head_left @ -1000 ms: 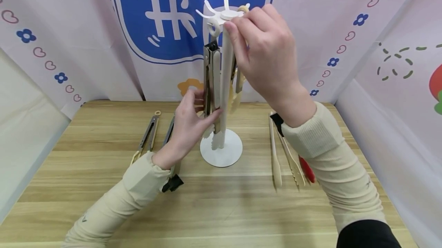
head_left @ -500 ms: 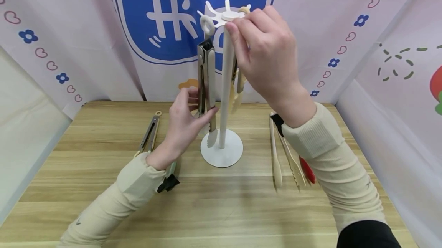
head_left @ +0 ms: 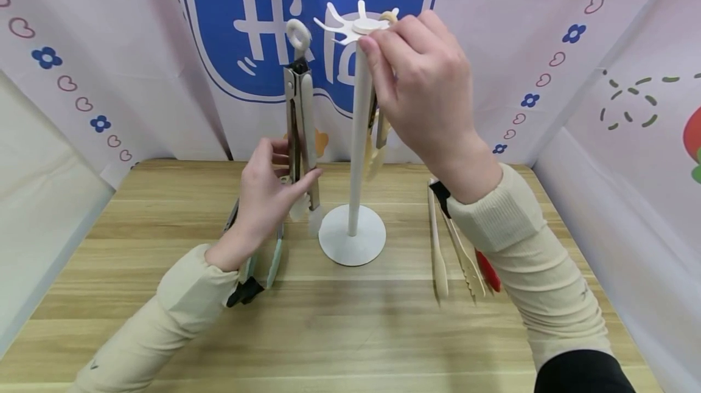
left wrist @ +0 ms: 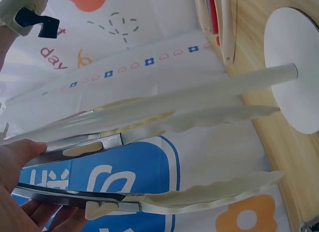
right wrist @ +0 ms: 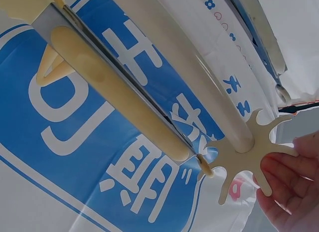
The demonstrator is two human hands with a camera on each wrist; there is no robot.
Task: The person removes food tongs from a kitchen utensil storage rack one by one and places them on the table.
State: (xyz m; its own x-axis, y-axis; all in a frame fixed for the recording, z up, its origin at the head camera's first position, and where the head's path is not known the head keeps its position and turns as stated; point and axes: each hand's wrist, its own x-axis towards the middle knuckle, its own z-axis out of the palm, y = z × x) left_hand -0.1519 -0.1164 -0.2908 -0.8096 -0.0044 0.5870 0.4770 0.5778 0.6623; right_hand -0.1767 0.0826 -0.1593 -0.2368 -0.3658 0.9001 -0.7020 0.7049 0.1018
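Observation:
Off to the left of a white rack (head_left: 358, 156), my left hand (head_left: 261, 192) grips a pair of steel tongs (head_left: 301, 116) around the lower arms. These tongs stand upright, with a white ring on top and pale wavy tips (left wrist: 209, 192). Their ring is apart from the rack's hooks. My right hand (head_left: 429, 67) pinches one of the curved hooks (right wrist: 279, 149) at the rack's top. Another pair of tongs with yellow handle inlays (right wrist: 119, 92) hangs from the rack close to my right hand, partly hidden by it in the head view.
The rack's round white base (head_left: 352, 250) stands on the wooden table (head_left: 350, 332). Mint-tipped tongs (head_left: 275, 262) lie partly under my left forearm. On the right lie cream-tipped tongs (head_left: 465, 265) and something red-tipped (head_left: 487, 270), partly covered by my right sleeve.
My left hand has carried the steel tongs leftward, away from the rack; their ring was beside the hooks a second ago. My right hand stays at the rack's top.

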